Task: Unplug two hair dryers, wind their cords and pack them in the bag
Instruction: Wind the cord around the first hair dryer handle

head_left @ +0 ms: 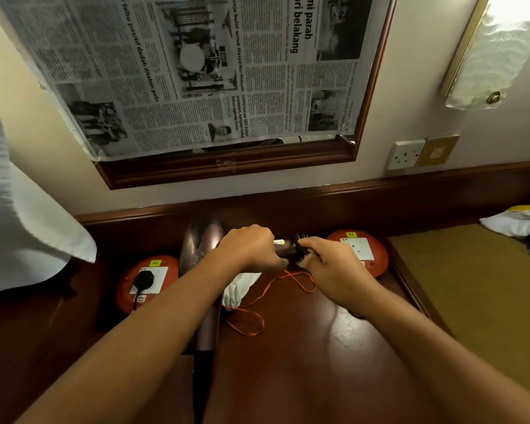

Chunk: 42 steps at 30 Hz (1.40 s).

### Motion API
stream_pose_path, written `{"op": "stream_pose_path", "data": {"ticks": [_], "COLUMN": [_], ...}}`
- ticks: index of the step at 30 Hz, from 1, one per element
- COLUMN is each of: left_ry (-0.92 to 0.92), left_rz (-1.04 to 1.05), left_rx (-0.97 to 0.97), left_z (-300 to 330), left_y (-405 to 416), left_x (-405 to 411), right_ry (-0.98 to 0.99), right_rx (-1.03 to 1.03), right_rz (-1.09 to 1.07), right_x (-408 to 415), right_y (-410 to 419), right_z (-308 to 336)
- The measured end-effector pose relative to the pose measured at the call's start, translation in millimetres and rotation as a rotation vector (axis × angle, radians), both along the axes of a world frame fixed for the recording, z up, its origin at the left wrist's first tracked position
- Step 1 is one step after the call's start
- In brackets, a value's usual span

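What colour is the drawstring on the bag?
Orange; the drawstring loops out from the white bag, clearest in the head view.

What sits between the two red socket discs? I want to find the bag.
In the head view: the mauve hair dryer, white drawstring bag, its orange cord, both hands.

We look down on a glossy dark-brown wooden desk [318, 362] set against a cream wall [410, 87]. Above it we see a wood-framed mirror [227, 166] covered by a taped sheet of newspaper [196, 71]. At right hang a lit frosted wall lamp [496, 47] and a white wall socket [406, 154].
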<state>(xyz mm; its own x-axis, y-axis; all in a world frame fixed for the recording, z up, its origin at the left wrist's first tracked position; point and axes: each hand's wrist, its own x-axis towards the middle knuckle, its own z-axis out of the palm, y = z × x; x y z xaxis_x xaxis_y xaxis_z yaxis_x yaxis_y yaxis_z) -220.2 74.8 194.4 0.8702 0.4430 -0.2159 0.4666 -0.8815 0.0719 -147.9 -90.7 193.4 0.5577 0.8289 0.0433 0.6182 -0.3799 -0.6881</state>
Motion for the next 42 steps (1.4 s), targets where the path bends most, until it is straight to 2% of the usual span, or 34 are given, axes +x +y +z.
{"op": "stream_pose_path", "data": {"ticks": [3, 6, 13, 17, 19, 29, 36, 37, 40, 42], "left_ry": [-0.010, -0.016, -0.070, -0.076, -0.078, -0.092, -0.043, -0.034, -0.026, -0.011], "left_rz": [0.001, -0.005, 0.001, -0.020, -0.022, -0.052, -0.121, -0.132, -0.177, -0.220], "left_rx": [0.003, 0.008, -0.028, -0.017, -0.031, -0.166, -0.110, -0.111, -0.119, -0.077], "left_z": [3.1, 3.9, 7.8, 11.7, 12.6, 21.3, 22.3, 22.4, 24.8, 26.1], "left_y": [1.7, 0.3, -2.5, -5.2, -5.3, -8.1, -9.9, -10.8, -17.6, -20.7], "left_x": [0.3, -0.3, -0.3, -2.1, -3.6, -9.9, -15.2, -16.2, -17.6, -18.4], "right_ry": [0.320, 0.569, 0.749, 0.995, 1.046, 0.933, 0.985, 0.932, 0.562, 0.398], "right_rx": [0.151, 0.197, 0.015, 0.113, 0.166, 0.105, 0.107, 0.075, -0.113, -0.222], "right_rz": [-0.068, -0.069, 0.014, 0.027, 0.017, 0.045, 0.104, 0.125, 0.210, 0.214], "right_x": [-5.8, -4.6, 0.0, 1.7, 3.1, 19.2, 41.3, 45.3, 59.5, 66.1], "right_y": [-5.9, -11.3, -20.9, -21.4, -19.8, -12.9, -4.0, -4.1, 0.3, 8.6], "right_z": [-17.2, -26.8, -40.0, -56.5, -63.5, -61.0, -47.3, -42.7, -30.8, -22.6]}}
